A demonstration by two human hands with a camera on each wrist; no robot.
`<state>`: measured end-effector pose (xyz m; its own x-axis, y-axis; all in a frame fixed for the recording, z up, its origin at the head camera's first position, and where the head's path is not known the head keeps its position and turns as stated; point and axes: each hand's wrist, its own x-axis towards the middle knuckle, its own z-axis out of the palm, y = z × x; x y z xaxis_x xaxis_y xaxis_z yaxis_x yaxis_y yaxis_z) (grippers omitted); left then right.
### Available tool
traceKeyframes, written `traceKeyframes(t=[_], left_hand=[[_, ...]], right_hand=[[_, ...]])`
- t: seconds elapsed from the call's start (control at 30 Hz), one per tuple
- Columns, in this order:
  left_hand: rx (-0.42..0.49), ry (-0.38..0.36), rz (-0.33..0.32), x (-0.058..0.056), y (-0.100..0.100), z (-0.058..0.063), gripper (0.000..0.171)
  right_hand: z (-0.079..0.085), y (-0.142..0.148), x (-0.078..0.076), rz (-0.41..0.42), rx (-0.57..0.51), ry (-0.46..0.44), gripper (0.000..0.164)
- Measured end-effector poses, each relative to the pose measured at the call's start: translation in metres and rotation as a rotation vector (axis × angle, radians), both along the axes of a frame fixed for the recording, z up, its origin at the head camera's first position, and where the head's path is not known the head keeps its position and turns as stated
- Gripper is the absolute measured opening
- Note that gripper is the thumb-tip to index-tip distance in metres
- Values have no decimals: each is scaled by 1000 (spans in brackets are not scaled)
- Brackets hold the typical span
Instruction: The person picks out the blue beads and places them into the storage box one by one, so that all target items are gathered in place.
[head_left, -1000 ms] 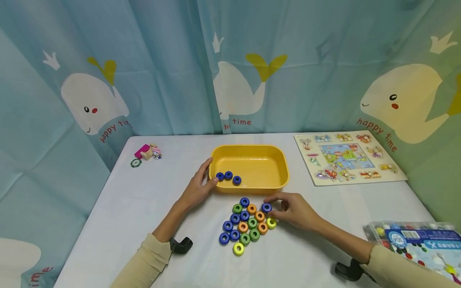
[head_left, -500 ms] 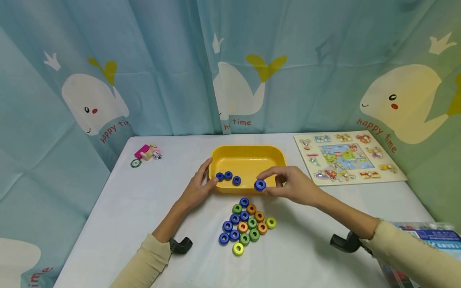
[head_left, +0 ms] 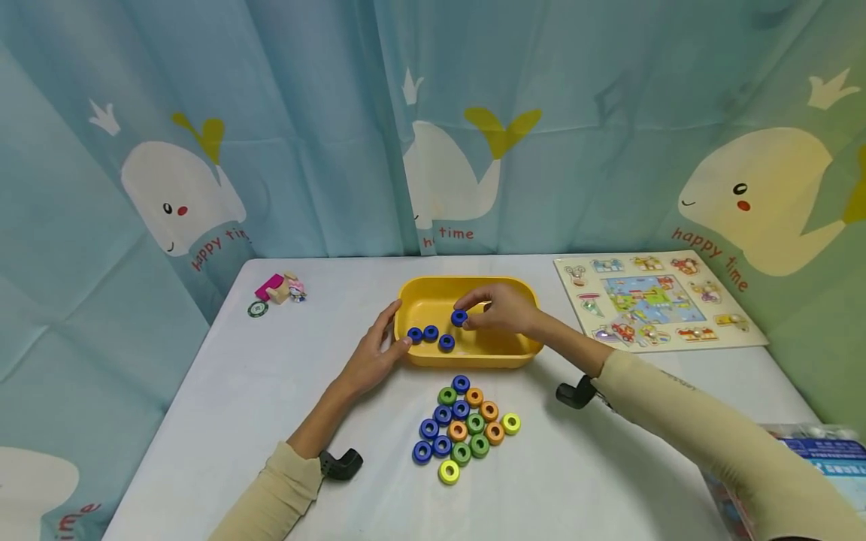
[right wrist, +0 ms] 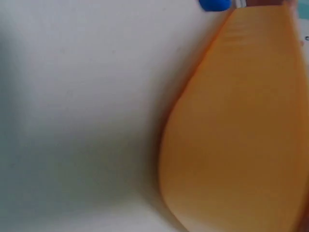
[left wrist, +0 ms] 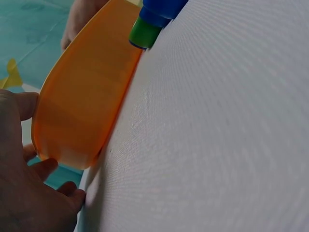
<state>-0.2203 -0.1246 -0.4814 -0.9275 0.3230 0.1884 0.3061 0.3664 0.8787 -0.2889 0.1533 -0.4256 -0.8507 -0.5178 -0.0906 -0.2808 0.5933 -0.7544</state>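
Observation:
A yellow tray (head_left: 467, 361) stands on the white table, and my left hand (head_left: 368, 357) holds its left end. In the left wrist view the left thumb (left wrist: 28, 104) touches the tray's rim, with other fingers by its end wall. My right hand (head_left: 504, 309) pinches a blue ring (head_left: 459, 318) between thumb and forefinger, inside the tray's outline. Below it, several blue rings (head_left: 446, 343) lie at the tray's left side. In front of the tray are loose blue, green, orange and yellow rings (head_left: 476, 423). The right wrist view shows mainly the tray's outer wall (right wrist: 236, 130), blurred.
A wooden picture puzzle board (head_left: 656, 300) lies at the back right. At the right edge, a clear plastic box (head_left: 825, 451) is partly hidden by the right sleeve. Small toys (head_left: 284, 288) and a green-and-white disc (head_left: 258, 309) lie back left. A blue curtain (head_left: 325, 150) hangs behind.
My right hand has lifted a blue ring from the right of the group and carried it up and leftward over the tray's front rim. My left hand has stayed at the tray.

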Motion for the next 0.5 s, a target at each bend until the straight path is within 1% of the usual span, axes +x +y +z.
traceKeyframes(t=[0.1,0.27,0.33,0.5], left_hand=[[-6,-4,3,0,0,0,68],[-11,-16,8,-1,1,1,68],[-3,-15,8,-1,2,1,69],[-7,-22,14,-1,1,0,69]], right_hand=[[-8,-4,-7,15,-1,-35,24],[-19,-8,-14,88,7,-51,24],[-21,-9,-15,112,17,-47,24],[-22,-12,-15,128,37,-53,25]])
